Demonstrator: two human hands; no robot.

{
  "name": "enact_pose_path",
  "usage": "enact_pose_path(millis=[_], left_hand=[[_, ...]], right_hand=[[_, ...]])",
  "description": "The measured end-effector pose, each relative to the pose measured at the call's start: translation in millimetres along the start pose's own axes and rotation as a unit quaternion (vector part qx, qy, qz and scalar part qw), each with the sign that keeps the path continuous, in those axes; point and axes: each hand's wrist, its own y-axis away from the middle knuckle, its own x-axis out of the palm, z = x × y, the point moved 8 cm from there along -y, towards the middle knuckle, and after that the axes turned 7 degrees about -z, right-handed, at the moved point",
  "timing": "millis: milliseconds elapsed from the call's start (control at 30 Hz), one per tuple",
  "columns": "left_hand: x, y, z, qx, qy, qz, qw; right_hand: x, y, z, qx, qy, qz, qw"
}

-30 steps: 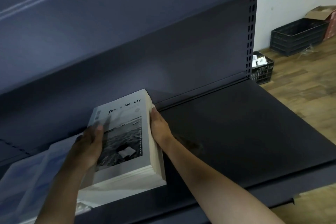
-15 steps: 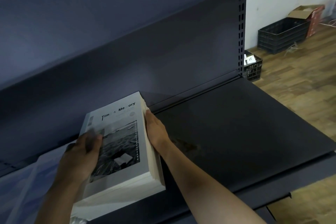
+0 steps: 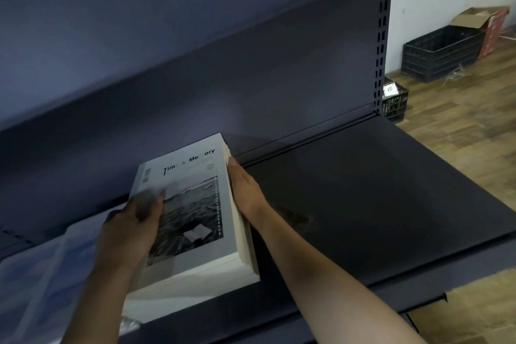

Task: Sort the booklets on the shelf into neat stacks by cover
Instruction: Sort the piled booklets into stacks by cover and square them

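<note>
A stack of booklets (image 3: 195,198) with white covers reading "Time & Memory" and a black-and-white photo lies on the dark shelf (image 3: 377,204), left of centre. My left hand (image 3: 131,229) rests flat on the top cover near its left edge, fingers blurred. My right hand (image 3: 243,190) presses flat against the right side of the stack, fingers straight along the page edges. More booklets (image 3: 42,282) with pale blue covers lie to the left, partly under the stack and cut off by the frame edge.
The shelf's back panel and an upper shelf (image 3: 167,22) overhang closely. Beyond the slotted upright (image 3: 381,45) at the right is a wooden floor with two black crates (image 3: 441,53) (image 3: 395,100) and a cardboard box (image 3: 483,25).
The stack and both hands stay in nearly the same pose. My left fingers have shifted a little on the cover, and my head has turned slightly.
</note>
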Motion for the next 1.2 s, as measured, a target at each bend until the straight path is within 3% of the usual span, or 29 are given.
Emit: enact_pose_path(millis=[167, 267, 333, 433, 500, 600, 667, 1033, 1200], left_hand=[[-8.2, 5.7, -3.2, 0.004, 0.027, -0.007, 1.000], [-20.6, 7.9, 3.8, 0.008, 0.039, -0.031, 0.999], [-24.8, 6.6, 17.1, 0.002, 0.060, -0.028, 0.998], [-24.0, 6.3, 36.4, 0.003, 0.084, -0.002, 0.996], [-27.0, 9.5, 44.0, 0.020, 0.100, 0.000, 0.995], [-37.8, 20.9, 50.0, 0.055, 0.166, -0.008, 0.985], [-42.6, 29.6, 55.1, 0.077, 0.202, -0.007, 0.976], [-42.1, 51.0, 78.1, 0.047, 0.267, -0.033, 0.962], [-54.8, 59.4, 95.2, 0.042, 0.299, -0.038, 0.953]], right_hand=[[-5.5, 5.6, 11.7, 0.015, 0.062, -0.038, 0.997], [-15.7, 15.2, 46.5, -0.044, 0.139, -0.085, 0.986], [-9.0, 31.1, 76.8, -0.114, 0.219, -0.070, 0.966], [33.6, 61.5, 94.7, -0.190, 0.366, 0.011, 0.911], [69.6, 76.8, 83.7, -0.237, 0.478, 0.048, 0.845], [106.7, 95.6, 57.3, -0.273, 0.586, 0.060, 0.761], [112.4, 102.7, 50.7, -0.276, 0.621, 0.042, 0.733], [125.3, 107.8, 45.7, -0.278, 0.655, 0.008, 0.703], [130.1, 113.3, 51.0, -0.288, 0.640, 0.012, 0.712]])
